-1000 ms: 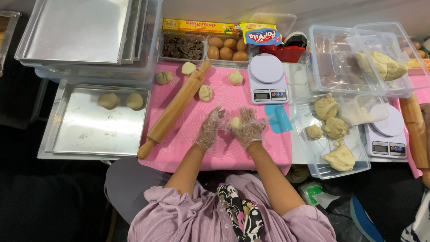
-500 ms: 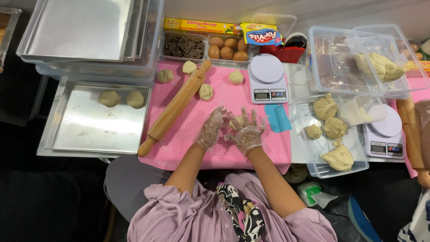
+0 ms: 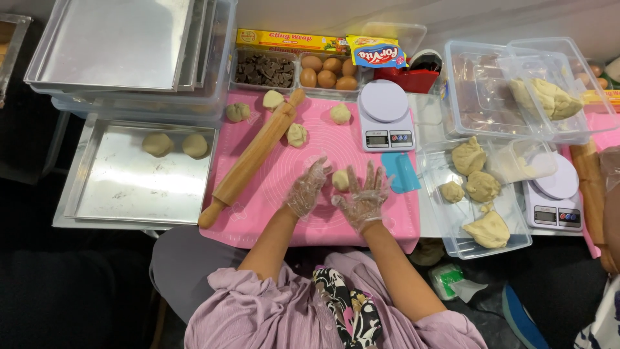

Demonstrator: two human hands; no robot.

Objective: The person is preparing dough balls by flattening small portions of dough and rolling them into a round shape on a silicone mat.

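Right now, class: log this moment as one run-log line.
left hand: gloved, cupping dough ball | right hand: gloved, fingers spread, touching dough ball | surface: pink mat | nearby: rolling pin, scale

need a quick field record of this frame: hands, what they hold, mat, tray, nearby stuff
left hand: in clear plastic glove, cupped against dough ball
right hand: gloved, fingers spread, dough ball at its fingertips
surface: pink mat
on mat: rolling pin lying diagonally; four other dough pieces near far edge
metal tray: left of mat, two dough balls
kitchen scale: at far right of mat
clear tub: right, dough lumps
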